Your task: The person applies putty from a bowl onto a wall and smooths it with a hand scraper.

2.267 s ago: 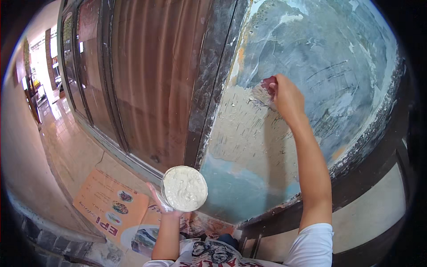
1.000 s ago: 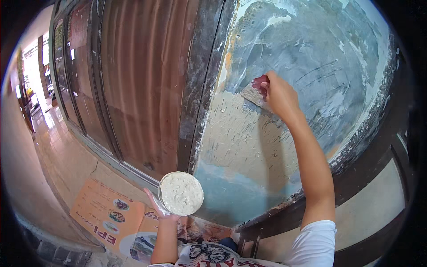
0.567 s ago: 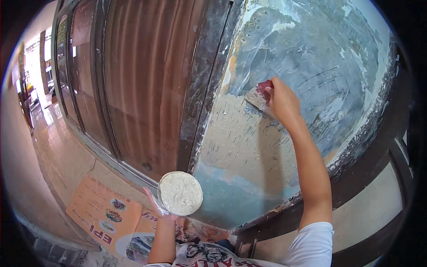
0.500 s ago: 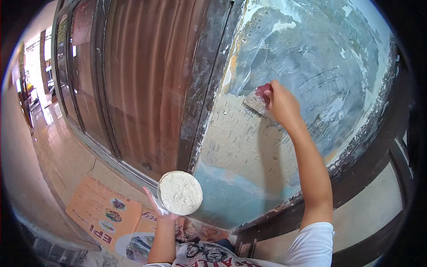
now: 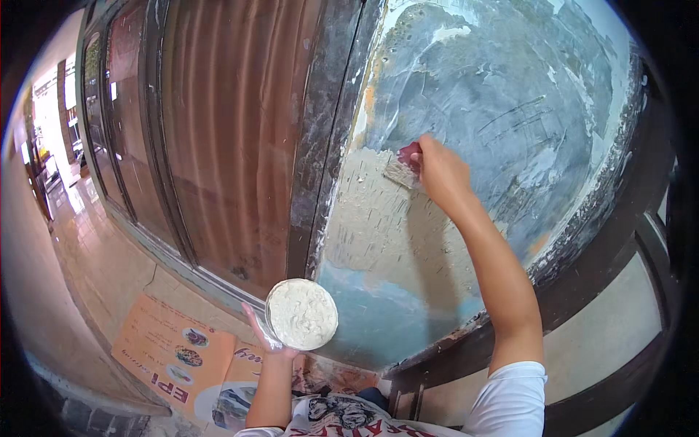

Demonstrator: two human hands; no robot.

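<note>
My right hand (image 5: 442, 171) is closed on a putty knife (image 5: 405, 164) with a dark red top and a putty-covered blade, pressed to the mottled blue-grey wall (image 5: 510, 95) along the upper edge of a band of beige putty (image 5: 371, 226). Part of the knife is hidden behind my fingers. Low in the view, my left hand (image 5: 263, 331) holds a round tub (image 5: 301, 313) full of creamy putty from beneath and its side; that hand has white smears on it.
A dark-framed glass door with a brown curtain (image 5: 226, 138) adjoins the wall at left. Orange printed sheets (image 5: 156, 342) lie on the tiled floor, and a bright passage (image 5: 69, 124) opens at far left. Dark panelling with pale insets (image 5: 590, 328) borders the wall below right.
The knife and my right hand have moved left along the upper edge of the putty band and slightly down. The tub stays in my left hand, shifted slightly right since half a second ago.
</note>
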